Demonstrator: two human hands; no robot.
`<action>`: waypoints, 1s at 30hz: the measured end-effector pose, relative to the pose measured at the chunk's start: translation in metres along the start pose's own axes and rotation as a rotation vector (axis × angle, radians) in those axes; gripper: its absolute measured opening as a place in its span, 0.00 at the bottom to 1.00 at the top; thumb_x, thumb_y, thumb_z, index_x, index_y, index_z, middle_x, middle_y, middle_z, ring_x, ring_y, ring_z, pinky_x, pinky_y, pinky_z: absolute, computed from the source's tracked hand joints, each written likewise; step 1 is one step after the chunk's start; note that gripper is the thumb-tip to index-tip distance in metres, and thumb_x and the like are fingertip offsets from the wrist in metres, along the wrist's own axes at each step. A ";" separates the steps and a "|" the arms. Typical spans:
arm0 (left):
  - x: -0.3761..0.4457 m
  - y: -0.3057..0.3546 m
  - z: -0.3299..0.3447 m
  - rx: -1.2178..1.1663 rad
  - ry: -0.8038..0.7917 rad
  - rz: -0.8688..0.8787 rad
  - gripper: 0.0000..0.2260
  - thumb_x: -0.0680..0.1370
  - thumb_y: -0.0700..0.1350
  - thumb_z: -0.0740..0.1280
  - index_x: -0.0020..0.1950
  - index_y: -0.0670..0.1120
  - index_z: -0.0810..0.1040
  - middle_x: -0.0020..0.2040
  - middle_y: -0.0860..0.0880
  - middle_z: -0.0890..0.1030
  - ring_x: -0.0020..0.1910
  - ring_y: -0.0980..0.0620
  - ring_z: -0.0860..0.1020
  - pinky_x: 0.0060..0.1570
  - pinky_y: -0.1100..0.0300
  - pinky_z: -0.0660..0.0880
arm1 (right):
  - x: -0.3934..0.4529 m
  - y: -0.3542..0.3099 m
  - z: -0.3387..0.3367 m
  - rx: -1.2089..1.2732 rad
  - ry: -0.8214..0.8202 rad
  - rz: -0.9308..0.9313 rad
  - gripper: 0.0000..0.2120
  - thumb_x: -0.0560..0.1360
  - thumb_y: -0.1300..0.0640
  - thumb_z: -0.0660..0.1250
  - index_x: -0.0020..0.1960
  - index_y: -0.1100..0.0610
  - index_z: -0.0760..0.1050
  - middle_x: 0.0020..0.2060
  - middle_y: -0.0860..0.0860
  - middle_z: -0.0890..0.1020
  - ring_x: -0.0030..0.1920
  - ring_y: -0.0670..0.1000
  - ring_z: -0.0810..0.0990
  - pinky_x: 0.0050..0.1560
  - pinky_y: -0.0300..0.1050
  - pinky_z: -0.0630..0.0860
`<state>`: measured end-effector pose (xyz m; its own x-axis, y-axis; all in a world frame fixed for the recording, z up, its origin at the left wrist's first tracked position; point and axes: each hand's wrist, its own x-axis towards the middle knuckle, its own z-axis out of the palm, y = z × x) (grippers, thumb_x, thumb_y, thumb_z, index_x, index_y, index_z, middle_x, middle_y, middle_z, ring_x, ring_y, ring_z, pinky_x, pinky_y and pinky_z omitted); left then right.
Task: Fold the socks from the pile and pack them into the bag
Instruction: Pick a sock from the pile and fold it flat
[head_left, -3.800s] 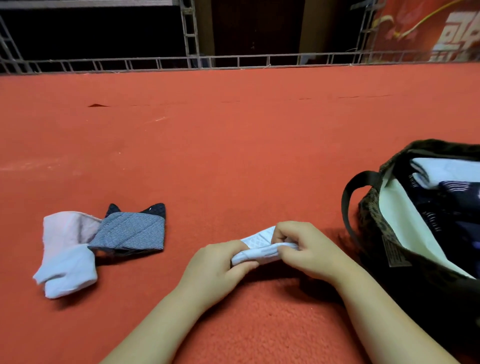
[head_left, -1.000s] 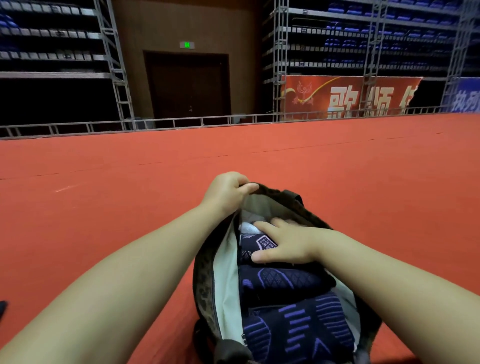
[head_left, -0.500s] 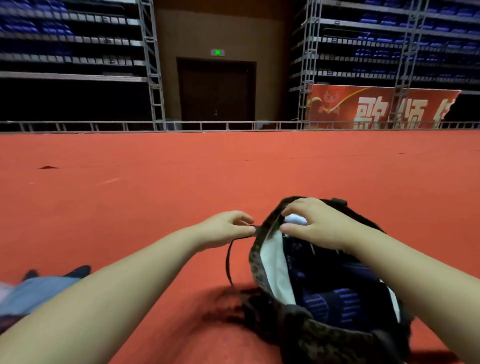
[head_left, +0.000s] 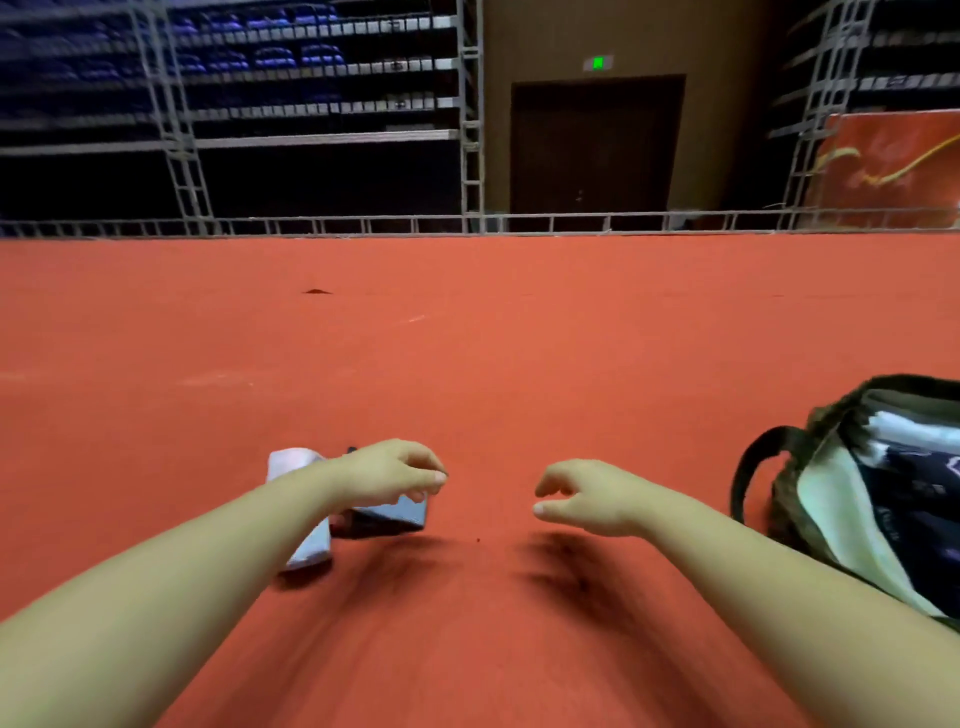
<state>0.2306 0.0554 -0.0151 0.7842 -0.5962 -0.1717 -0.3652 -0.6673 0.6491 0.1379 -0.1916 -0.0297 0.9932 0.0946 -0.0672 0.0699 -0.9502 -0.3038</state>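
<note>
A grey striped sock (head_left: 402, 514) and a pale pink-white sock (head_left: 311, 545) lie on the red carpet at lower left, partly hidden by my left forearm. My left hand (head_left: 395, 470) hovers just above the grey sock, fingers loosely curled, holding nothing. My right hand (head_left: 587, 496) hangs over bare carpet in the middle, fingers relaxed and empty. The open dark camouflage bag (head_left: 810, 467) sits at the right edge with folded dark and white socks (head_left: 914, 478) inside.
The red carpet (head_left: 478, 364) stretches far ahead to a metal railing (head_left: 467, 223). A black bag strap (head_left: 748, 467) loops out on the bag's left side. Scaffolding, a dark door and a red banner stand beyond.
Both hands have left the bag and moved left over the carpet. The white folded sock now lies in the bag. The view has swung left, bringing the loose socks back in sight.
</note>
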 end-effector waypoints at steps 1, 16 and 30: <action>-0.003 -0.019 -0.007 0.005 0.039 -0.031 0.06 0.78 0.46 0.64 0.52 0.48 0.79 0.44 0.54 0.80 0.42 0.56 0.79 0.41 0.62 0.72 | 0.011 -0.008 0.013 0.017 -0.018 -0.011 0.19 0.77 0.46 0.64 0.64 0.55 0.74 0.63 0.51 0.77 0.63 0.50 0.74 0.59 0.39 0.68; 0.040 -0.106 -0.006 0.136 0.442 -0.245 0.16 0.73 0.54 0.70 0.56 0.46 0.77 0.53 0.47 0.80 0.51 0.48 0.78 0.50 0.57 0.72 | 0.043 -0.007 0.111 0.296 0.294 0.052 0.16 0.75 0.42 0.64 0.57 0.51 0.76 0.54 0.46 0.79 0.57 0.47 0.75 0.59 0.43 0.70; 0.048 -0.018 0.095 -0.482 0.579 0.155 0.13 0.75 0.42 0.69 0.31 0.47 0.72 0.48 0.54 0.81 0.46 0.56 0.77 0.47 0.65 0.70 | 0.025 0.003 0.087 1.564 0.384 0.261 0.17 0.80 0.45 0.56 0.55 0.56 0.75 0.48 0.55 0.81 0.42 0.53 0.81 0.37 0.47 0.75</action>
<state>0.2270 -0.0032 -0.1049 0.9281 -0.2497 0.2764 -0.3372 -0.2479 0.9082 0.1549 -0.1667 -0.1152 0.9425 -0.3141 -0.1140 -0.0134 0.3055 -0.9521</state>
